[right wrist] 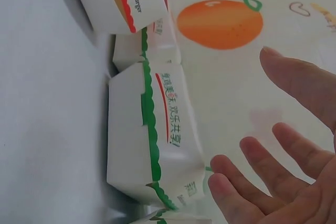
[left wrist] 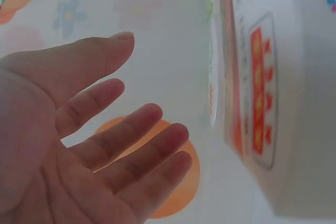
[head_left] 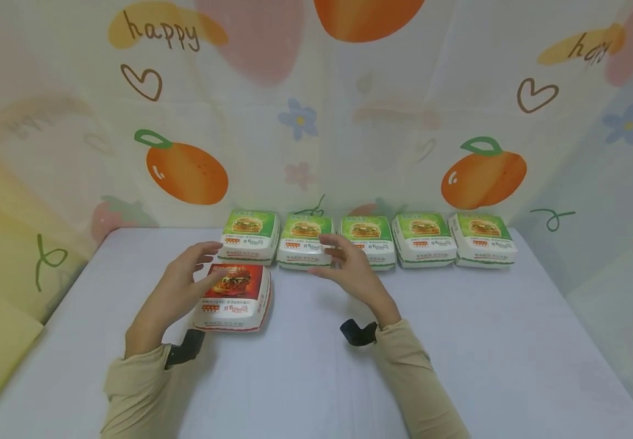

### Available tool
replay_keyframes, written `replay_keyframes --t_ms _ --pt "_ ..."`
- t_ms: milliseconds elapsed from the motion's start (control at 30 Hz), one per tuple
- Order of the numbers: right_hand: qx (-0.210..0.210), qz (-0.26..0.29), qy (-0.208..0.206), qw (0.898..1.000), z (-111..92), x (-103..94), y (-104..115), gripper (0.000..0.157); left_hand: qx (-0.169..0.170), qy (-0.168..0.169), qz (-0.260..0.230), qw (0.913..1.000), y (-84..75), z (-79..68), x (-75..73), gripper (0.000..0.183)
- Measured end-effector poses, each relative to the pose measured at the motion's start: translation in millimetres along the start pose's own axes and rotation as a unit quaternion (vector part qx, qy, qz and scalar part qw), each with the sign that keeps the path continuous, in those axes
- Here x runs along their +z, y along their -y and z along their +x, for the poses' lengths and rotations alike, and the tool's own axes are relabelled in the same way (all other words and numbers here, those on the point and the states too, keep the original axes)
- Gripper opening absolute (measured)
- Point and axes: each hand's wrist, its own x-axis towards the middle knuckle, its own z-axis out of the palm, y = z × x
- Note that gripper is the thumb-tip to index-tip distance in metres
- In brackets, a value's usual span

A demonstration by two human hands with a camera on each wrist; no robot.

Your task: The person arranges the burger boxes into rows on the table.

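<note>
Head: five green-topped boxes [head_left: 374, 241], one red-topped box [head_left: 235, 300].

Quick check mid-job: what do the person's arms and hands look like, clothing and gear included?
The left hand and right hand show no gloves or rings. The left sleeve and right sleeve are plain beige and reach the wrists. A short, bent black piece juts out beside each cuff; no cables show.

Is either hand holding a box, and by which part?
Nothing is held: the left hand is near the red-topped box, the right hand near the green-topped boxes, neither gripping.
</note>
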Motion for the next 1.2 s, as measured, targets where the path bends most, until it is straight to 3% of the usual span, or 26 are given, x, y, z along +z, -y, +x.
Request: replay_keyframes --t_ms 333,700,1033,1200 --pt "-0.004 -0.054 -0.031 0.998 2.6 3.8 -4.5 0.068 0.013 -0.020 -0.005 0.9997 -8.7 4.1 16.1 0.059" --pt "-0.028 -0.054 -0.045 0.997 7.7 7.2 -15.8 0.064 0.051 -0.039 0.003 0.9979 -27.2 9.1 42.9 0.055" --pt "-0.030 -0.068 -0.053 0.996 8.7 9.4 -20.7 0.062 0.042 -0.054 0.019 0.9975 -49.1 15.2 68.9 0.057" --pt "-0.033 -0.077 -0.055 0.995 8.8 9.8 -21.0 0.062 0.043 -0.075 -0.001 0.9963 -60.8 19.2 74.5 0.057"
